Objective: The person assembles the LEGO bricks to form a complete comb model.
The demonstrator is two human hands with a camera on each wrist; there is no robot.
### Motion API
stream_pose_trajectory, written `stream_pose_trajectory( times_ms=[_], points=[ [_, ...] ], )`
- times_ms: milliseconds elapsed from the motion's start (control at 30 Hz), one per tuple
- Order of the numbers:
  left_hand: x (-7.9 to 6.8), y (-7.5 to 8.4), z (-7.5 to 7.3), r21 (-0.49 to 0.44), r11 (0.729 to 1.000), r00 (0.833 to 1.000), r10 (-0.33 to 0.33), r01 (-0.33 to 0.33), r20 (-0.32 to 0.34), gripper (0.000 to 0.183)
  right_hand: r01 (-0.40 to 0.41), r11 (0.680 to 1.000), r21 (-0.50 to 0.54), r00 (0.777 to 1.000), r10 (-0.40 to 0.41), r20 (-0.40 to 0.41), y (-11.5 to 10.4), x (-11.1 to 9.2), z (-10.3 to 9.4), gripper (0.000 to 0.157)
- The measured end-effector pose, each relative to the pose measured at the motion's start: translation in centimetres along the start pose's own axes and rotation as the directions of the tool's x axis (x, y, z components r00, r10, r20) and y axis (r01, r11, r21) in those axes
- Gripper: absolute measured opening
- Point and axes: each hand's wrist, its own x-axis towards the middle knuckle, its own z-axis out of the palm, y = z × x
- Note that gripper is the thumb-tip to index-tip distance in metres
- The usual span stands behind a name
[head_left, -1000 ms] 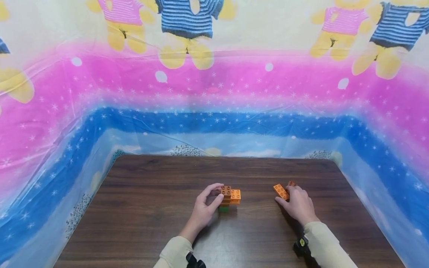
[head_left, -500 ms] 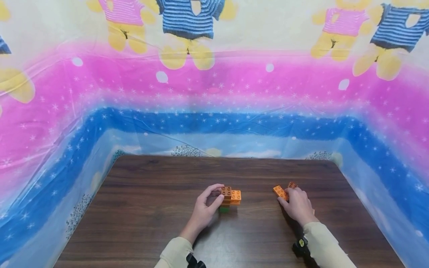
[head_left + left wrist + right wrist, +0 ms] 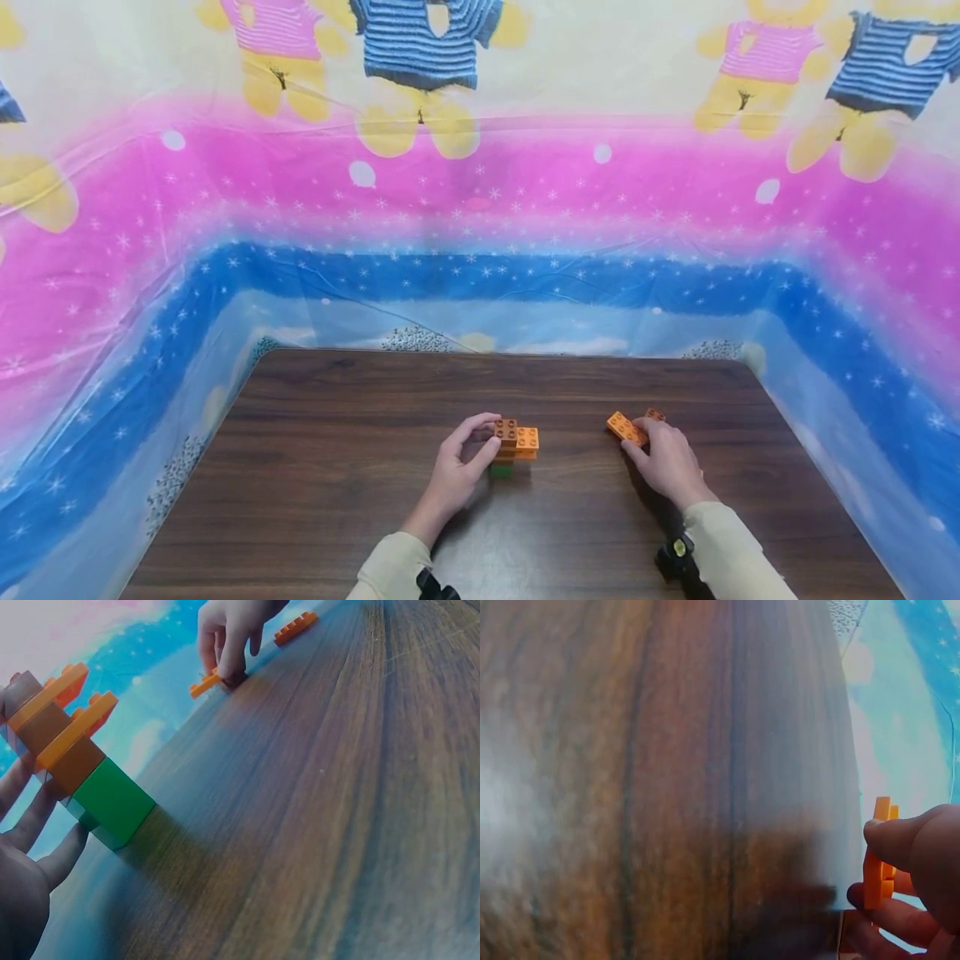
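Note:
My left hand (image 3: 453, 462) holds a stack of toy building bricks upright on the table, thumb on the near side and fingers behind. At the stack's base is a green brick (image 3: 114, 802). Brown bricks (image 3: 79, 766) alternate above it with thin orange bricks (image 3: 81, 735) that jut out toward the right, and a brown brick (image 3: 506, 429) tops it. Farther right, my right hand (image 3: 671, 462) pinches a flat orange brick (image 3: 876, 862) between thumb and fingers. Just beyond those fingertips sits another brown brick (image 3: 656, 414), partly hidden by the hand.
Another orange brick (image 3: 296, 628) lies on the table past the right hand, seen in the left wrist view. The dark wood table (image 3: 337, 500) ends at a printed cloth (image 3: 480, 275) that hangs around its back and sides. Each wrist wears a black strap (image 3: 675, 557).
The flat orange brick in my right hand has shifted slightly left and turned a little, uncovering more of it. My left hand stays still on the stack.

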Motion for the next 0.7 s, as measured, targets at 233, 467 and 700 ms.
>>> stream_pose_trajectory(
  times_ms=[233, 467, 700],
  points=[
    [-0.1, -0.2, 0.0, 0.006, 1.0, 1.0, -0.002, 0.002, 0.004, 0.036, 0.08, 0.994, 0.07, 0.996, -0.077, -0.041, -0.2, 0.0, -0.1, 0.043],
    [-0.1, -0.1, -0.1, 0.01, 1.0, 1.0, 0.002, -0.002, 0.004, 0.034, 0.131, 0.984, 0.122, 0.99, -0.124, -0.066, -1.4, -0.2, -0.4, 0.041],
    [0.0, -0.1, 0.0, -0.005, 1.0, 1.0, 0.021, -0.021, 0.005, 0.034, 0.181, 0.967, 0.181, 0.983, -0.172, -0.068, -2.6, -0.6, -0.9, 0.039]
  ],
)
